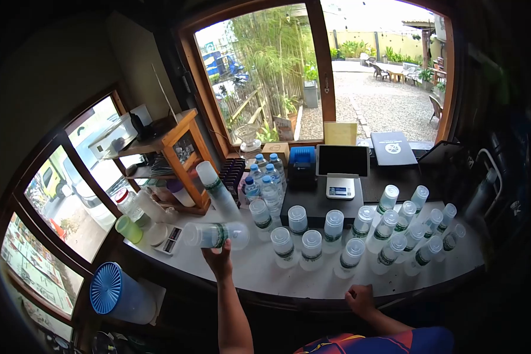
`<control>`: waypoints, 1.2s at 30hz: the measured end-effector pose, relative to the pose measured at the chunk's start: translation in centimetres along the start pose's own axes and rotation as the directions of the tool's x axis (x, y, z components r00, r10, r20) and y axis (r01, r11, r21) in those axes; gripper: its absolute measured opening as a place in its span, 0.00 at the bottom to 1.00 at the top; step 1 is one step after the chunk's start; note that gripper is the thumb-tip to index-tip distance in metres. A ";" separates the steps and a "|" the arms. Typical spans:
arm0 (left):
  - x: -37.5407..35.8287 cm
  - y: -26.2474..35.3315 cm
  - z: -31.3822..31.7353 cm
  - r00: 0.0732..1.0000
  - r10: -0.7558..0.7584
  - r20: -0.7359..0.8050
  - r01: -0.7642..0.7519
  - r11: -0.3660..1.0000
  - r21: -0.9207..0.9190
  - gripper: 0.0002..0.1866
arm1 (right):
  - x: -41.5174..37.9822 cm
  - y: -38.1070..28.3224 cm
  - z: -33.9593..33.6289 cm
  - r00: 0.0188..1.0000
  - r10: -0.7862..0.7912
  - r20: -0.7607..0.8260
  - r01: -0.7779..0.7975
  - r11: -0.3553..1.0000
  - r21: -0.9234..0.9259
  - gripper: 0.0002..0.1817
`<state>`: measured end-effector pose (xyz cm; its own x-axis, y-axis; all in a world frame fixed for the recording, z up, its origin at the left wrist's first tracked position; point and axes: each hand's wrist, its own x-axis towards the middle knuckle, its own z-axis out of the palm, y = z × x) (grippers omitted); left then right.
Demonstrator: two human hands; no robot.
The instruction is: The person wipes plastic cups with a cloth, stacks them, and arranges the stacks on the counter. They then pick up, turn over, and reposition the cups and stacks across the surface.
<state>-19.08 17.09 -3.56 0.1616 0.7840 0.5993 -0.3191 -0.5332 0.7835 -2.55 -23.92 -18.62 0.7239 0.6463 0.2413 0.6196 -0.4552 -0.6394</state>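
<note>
Pale worktop (312, 280) below windows, crowded with lidded cups. Left hand (219, 258) closed around a plastic cup (215, 235), held sideways above the worktop's left end. Right hand (360, 298) curled on front edge, empty.

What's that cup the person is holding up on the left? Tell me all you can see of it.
The cup is clear, frosted-looking plastic with a dark green band round its middle. It lies on its side, held above the white counter by the left hand, which grips it from below. I cannot tell whether it has a lid. It looks empty.
</note>
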 end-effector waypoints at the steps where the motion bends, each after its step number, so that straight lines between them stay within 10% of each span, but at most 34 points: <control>1: 2.2 1.8 1.0 0.999 0.043 0.029 -0.041 0.997 -0.062 0.35 | 0.1 0.2 1.3 0.998 -0.002 -0.067 0.002 1.000 -0.008 0.12; 4: 7.2 2.2 3.2 0.969 0.171 0.181 -0.195 0.973 0.123 0.34 | 0.5 -0.8 2.5 0.986 0.003 -0.169 -0.025 0.992 -0.127 0.11; 11: 6.5 -8.6 8.6 0.874 -0.057 0.483 0.009 0.995 0.102 0.40 | 0.7 -1.2 2.9 0.967 0.032 -0.251 -0.060 0.993 -0.106 0.10; 17: -0.7 -14.5 5.0 0.835 -0.221 0.504 0.131 0.969 0.207 0.44 | 2.9 -6.1 2.8 0.977 0.214 0.019 -0.207 0.909 0.363 0.09; 22: -4.1 -16.0 0.4 0.856 -0.328 0.400 0.299 0.945 0.133 0.50 | 9.8 -15.1 2.1 0.865 -0.229 -0.446 0.311 0.943 0.118 0.34; 32: -0.1 -18.1 -10.5 0.780 -0.369 0.505 0.283 0.928 0.240 0.51 | 14.4 -17.3 8.2 0.844 0.194 -0.500 -0.083 0.968 0.236 0.43; 36: 2.1 -20.2 -12.7 0.743 -0.306 0.595 0.185 0.949 0.256 0.52 | 10.7 -20.3 5.4 0.641 0.156 -0.751 -0.008 0.980 0.197 0.42</control>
<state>-24.16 33.52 -20.23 0.7732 0.5567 0.3038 -0.0334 -0.4426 0.8961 -8.98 -4.41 -7.04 0.7890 -0.1164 0.6033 0.5419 -0.3310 -0.7725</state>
